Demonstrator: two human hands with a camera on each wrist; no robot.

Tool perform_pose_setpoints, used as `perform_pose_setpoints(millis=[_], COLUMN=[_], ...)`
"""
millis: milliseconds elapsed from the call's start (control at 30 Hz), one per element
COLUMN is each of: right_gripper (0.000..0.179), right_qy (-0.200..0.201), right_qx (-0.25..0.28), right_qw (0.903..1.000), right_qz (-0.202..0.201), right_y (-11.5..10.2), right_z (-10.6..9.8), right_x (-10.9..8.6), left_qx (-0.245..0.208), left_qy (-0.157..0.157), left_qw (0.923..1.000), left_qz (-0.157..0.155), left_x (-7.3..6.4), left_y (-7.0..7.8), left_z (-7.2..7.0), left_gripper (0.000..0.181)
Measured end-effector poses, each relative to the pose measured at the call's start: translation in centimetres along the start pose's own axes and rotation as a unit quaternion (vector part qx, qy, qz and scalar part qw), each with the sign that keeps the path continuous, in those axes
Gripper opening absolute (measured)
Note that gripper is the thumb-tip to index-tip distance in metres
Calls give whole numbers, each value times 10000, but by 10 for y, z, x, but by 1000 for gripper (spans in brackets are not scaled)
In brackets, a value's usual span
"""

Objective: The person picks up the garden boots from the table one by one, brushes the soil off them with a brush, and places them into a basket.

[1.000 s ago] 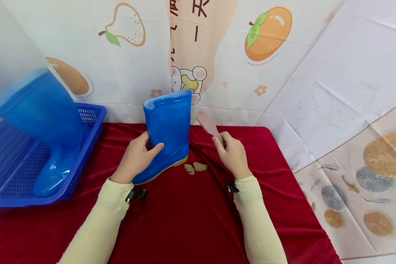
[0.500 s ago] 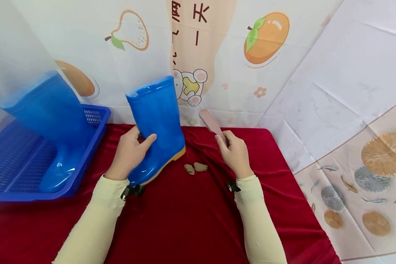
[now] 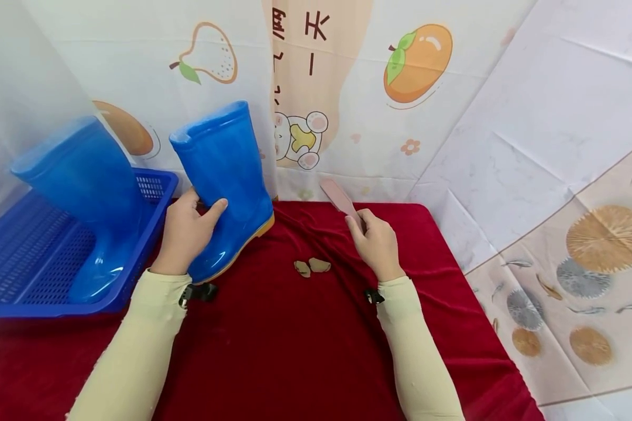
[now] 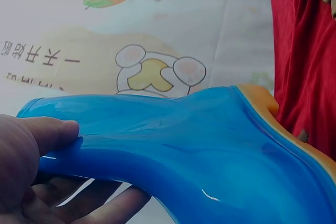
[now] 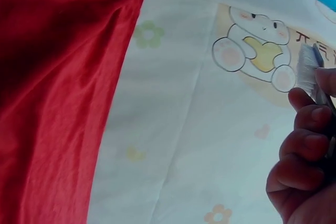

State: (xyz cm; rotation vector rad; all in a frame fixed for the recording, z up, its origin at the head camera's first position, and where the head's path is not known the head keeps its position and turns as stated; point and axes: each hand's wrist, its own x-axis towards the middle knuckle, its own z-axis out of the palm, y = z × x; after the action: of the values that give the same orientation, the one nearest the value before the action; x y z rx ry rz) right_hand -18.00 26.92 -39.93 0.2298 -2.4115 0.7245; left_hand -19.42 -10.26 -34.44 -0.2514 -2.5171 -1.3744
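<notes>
My left hand (image 3: 185, 230) grips a blue rain boot (image 3: 232, 169) with a yellow sole by its front, thumb on the near side. The boot leans left, its toe low and its opening up. In the left wrist view the thumb lies across the shaft of the boot (image 4: 157, 145) and the other fingers pass beneath it. My right hand (image 3: 377, 242) holds a pink brush (image 3: 339, 197) by its handle, away from the boot. White bristles of the brush (image 5: 306, 69) show in the right wrist view, beside curled fingers.
A blue plastic basket (image 3: 92, 309) stands at the left with a second blue boot (image 3: 97, 199) in it. Brownish flat pieces (image 3: 319, 265) lie on the red cloth (image 3: 289, 339). Behind hangs a printed white curtain (image 3: 368, 146).
My left hand has carried the boot leftward and up toward the basket, tilting its top to the left. The right hand and brush have barely moved.
</notes>
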Motion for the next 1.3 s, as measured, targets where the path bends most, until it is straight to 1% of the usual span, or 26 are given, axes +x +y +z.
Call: perform_pose_setpoints(millis=[200,300,433,533,600,667,800,833,867,900,967,1000,1033,1067,1100,1133,1167,1200,1233,1300], right_gripper=[22,22,22,22,22,22,22,23,23,23,23,24,23,23,23,23,23,23,23,24], right_qy=[-88,-92,-141,-185,-208,-236,-289,-306,-324,-344,-382,-390,-402,-408,-415,-420,-426,-441,-456,-475], right_qx=[-157,-156,-96,-42,-5,30,89,99,111,117,138,141,139,134,122,105,93,73,60,53], right_qw=[9998,9997,9997,9997,9996,9996,9995,9994,9993,9992,9991,9990,9989,9989,9988,9988,9987,9986,9985,9984], right_qz=[124,141,164,173,165,144,127,131,134,137,153,158,176,198,223,246,260,278,295,309], right_y=[11,13,15,16,16,16,15,15,15,14,14,14,14,14,14,15,15,16,16,16], right_z=[2,2,4,5,6,7,7,6,6,5,4,3,3,2,1,1,0,-1,-1,-1], right_x=[-5,-7,-8,-10,-11,-12,-15,-16,-17,-17,-18,-18,-18,-19,-19,-19,-19,-18,-18,-18], left_qx=[122,245,503,494,295,32,-524,-753,-1071,-1456,-2176,-2431,-2540,-2473,-2274,-1945,-1599,-1304,-1042,-848], left_qy=[252,423,827,1215,1416,1520,1543,1541,1541,1551,1635,1701,1766,1803,1877,1968,2083,2193,2292,2538], left_qw=[9996,9988,9952,9909,9884,9860,9813,9791,9756,9700,9547,9476,9439,9454,9490,9543,9578,9591,9591,9531], left_qz=[34,-53,-153,-293,-473,-687,-1027,-1098,-1139,-1182,-1205,-1183,-1154,-1119,-1115,-1127,-1169,-1222,-1297,-1416], left_x=[3,6,10,12,13,13,9,8,7,6,5,5,5,6,6,6,6,6,6,6], left_y=[-2,-2,-4,-5,-6,-6,-5,-5,-4,-4,-1,0,3,5,8,10,11,11,10,6], left_z=[-17,-30,-52,-67,-76,-85,-99,-103,-106,-110,-117,-120,-124,-126,-128,-129,-130,-130,-130,-128], left_gripper=[58,57,50,37,29,28,39,41,41,41,40,40,41,43,44,44,44,43,42,38])
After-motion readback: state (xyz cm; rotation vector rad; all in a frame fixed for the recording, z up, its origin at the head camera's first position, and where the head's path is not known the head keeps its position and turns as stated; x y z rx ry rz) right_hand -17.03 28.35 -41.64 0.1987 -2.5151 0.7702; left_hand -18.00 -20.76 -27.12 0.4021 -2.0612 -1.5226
